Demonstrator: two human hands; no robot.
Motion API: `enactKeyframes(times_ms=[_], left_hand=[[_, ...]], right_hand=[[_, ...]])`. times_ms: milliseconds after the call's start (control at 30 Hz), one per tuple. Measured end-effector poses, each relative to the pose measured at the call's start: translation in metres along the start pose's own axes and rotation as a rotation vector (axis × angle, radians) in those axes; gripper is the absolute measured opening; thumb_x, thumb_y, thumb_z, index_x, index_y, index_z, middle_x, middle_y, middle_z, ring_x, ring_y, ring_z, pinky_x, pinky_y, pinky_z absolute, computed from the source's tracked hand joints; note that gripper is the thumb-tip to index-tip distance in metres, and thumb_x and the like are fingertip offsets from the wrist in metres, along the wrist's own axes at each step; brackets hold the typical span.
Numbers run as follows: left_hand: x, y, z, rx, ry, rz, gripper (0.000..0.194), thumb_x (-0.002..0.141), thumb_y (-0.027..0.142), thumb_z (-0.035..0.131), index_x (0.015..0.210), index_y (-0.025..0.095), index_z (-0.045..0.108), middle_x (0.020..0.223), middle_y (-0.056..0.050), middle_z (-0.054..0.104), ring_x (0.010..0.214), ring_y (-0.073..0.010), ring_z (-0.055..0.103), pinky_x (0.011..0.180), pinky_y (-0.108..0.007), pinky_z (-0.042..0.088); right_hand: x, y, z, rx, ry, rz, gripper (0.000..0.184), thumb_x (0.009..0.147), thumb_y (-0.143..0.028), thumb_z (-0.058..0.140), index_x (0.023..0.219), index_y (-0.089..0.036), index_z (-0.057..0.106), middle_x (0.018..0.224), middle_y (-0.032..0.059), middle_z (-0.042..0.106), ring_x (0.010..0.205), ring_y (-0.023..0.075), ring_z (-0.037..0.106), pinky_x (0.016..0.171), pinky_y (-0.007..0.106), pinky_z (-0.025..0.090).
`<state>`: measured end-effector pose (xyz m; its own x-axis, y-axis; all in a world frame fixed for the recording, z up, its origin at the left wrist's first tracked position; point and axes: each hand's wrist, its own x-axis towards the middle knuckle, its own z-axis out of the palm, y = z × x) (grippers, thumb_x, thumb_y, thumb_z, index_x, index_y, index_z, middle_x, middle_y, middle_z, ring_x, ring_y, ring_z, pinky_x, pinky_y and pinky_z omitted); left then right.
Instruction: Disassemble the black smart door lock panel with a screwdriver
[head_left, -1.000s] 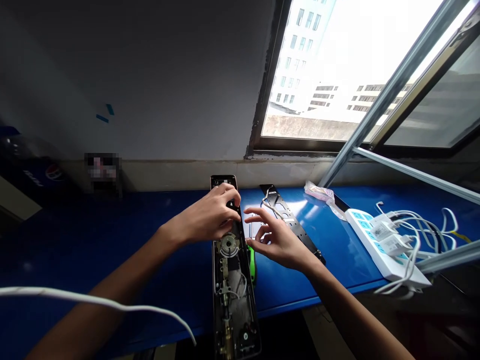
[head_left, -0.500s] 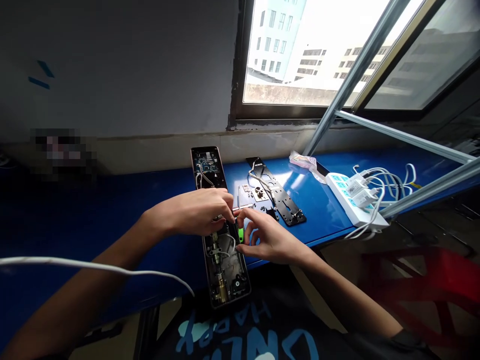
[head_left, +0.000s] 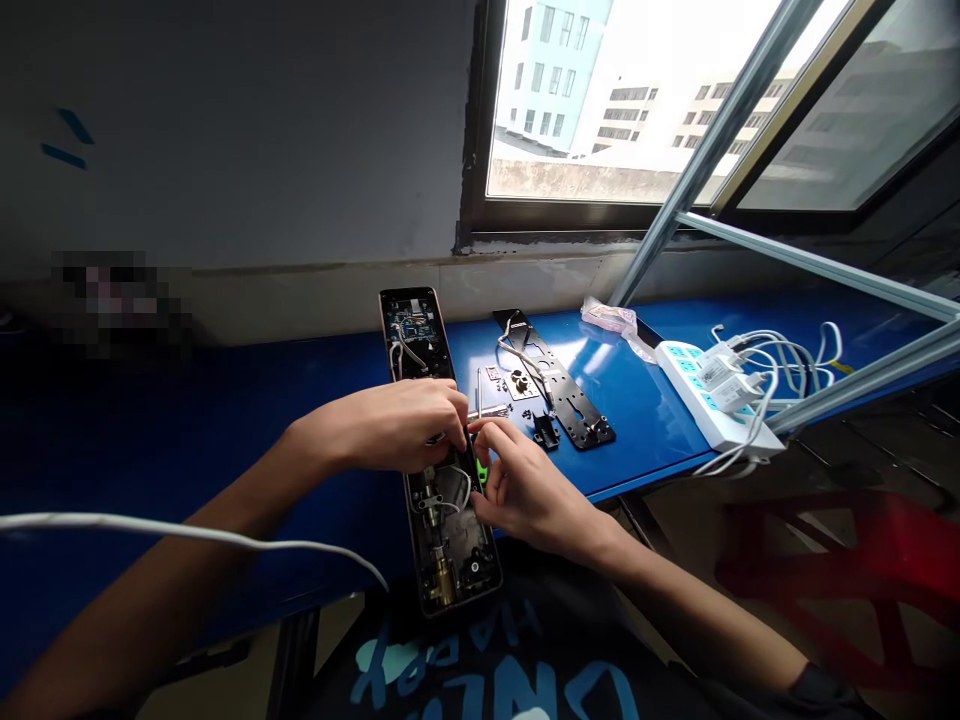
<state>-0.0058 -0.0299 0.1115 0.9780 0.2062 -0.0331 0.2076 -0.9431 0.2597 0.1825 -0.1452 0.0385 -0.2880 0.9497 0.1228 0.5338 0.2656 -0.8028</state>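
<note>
An opened long black housing, which looks like an electronic door lock, lies lengthwise in front of me, its near end over the table's edge. Inside are a circuit board at the far end, a brass cylinder at the near end and a thin white wire. My left hand reaches across the middle, fingers pinched together; what they hold is hidden. At the right rim my right hand is curled, thumb against the housing, index finger close to my left fingertips. A green thing shows behind it.
Right of the housing lie a black perforated plate with a cable, a square metal plate, a small black bracket and screws. Farther right are a plastic bag, a white power strip, metal frame bars and a red stool.
My right hand has closed in a little, its fingers curling more tightly by the housing's rim. My left hand stays at the middle. The view has shifted slightly.
</note>
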Motion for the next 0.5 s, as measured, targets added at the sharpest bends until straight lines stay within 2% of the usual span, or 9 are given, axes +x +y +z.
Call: enactKeyframes(times_ms=[133, 200, 267, 400, 500], left_hand=[[-0.007, -0.008, -0.010, 0.015, 0.135, -0.010, 0.027, 0.088, 0.004, 0.066, 0.100, 0.022, 0.081, 0.101, -0.004, 0.076, 0.101, -0.0191, 0.066, 0.086, -0.028, 0.052], [-0.012, -0.014, -0.016, 0.045, 0.194, -0.051, 0.024, 0.090, 0.007, 0.065, 0.100, 0.022, 0.080, 0.102, -0.005, 0.076, 0.100, -0.0197, 0.065, 0.085, -0.029, 0.052], [-0.017, -0.020, -0.020, 0.073, 0.232, -0.102, 0.023, 0.090, 0.008, 0.065, 0.100, 0.022, 0.080, 0.102, -0.005, 0.075, 0.100, -0.0202, 0.065, 0.086, -0.031, 0.052], [-0.023, -0.030, -0.024, 0.104, 0.271, -0.192, 0.025, 0.091, 0.009, 0.063, 0.102, 0.023, 0.080, 0.097, -0.005, 0.074, 0.098, -0.0215, 0.064, 0.083, -0.033, 0.051], [-0.024, -0.035, -0.024, 0.121, 0.291, -0.244, 0.025, 0.092, 0.008, 0.063, 0.103, 0.021, 0.080, 0.095, -0.006, 0.073, 0.098, -0.0224, 0.063, 0.081, -0.033, 0.051]], right_hand=[[0.011, -0.002, -0.022, 0.030, -0.020, -0.014, 0.026, 0.081, -0.018, 0.071, 0.098, -0.024, 0.052, 0.110, -0.0003, 0.059, 0.064, 0.0052, 0.059, 0.057, 0.023, 0.051], [0.026, -0.003, -0.033, 0.022, 0.019, -0.019, 0.019, 0.085, -0.019, 0.066, 0.099, -0.024, 0.055, 0.101, -0.0011, 0.064, 0.066, 0.0080, 0.063, 0.055, 0.023, 0.050], [0.047, -0.002, -0.041, 0.004, 0.063, -0.032, 0.015, 0.086, -0.020, 0.063, 0.099, -0.023, 0.056, 0.102, -0.0002, 0.067, 0.068, 0.0094, 0.065, 0.058, 0.024, 0.051], [0.093, -0.002, -0.046, -0.028, 0.108, -0.039, 0.019, 0.084, -0.023, 0.063, 0.098, -0.024, 0.050, 0.110, 0.0011, 0.067, 0.063, 0.0087, 0.065, 0.056, 0.025, 0.050], [0.119, -0.001, -0.045, -0.037, 0.096, -0.016, 0.027, 0.080, -0.022, 0.064, 0.094, -0.025, 0.041, 0.102, -0.0005, 0.066, 0.051, 0.0068, 0.060, 0.047, 0.023, 0.043]])
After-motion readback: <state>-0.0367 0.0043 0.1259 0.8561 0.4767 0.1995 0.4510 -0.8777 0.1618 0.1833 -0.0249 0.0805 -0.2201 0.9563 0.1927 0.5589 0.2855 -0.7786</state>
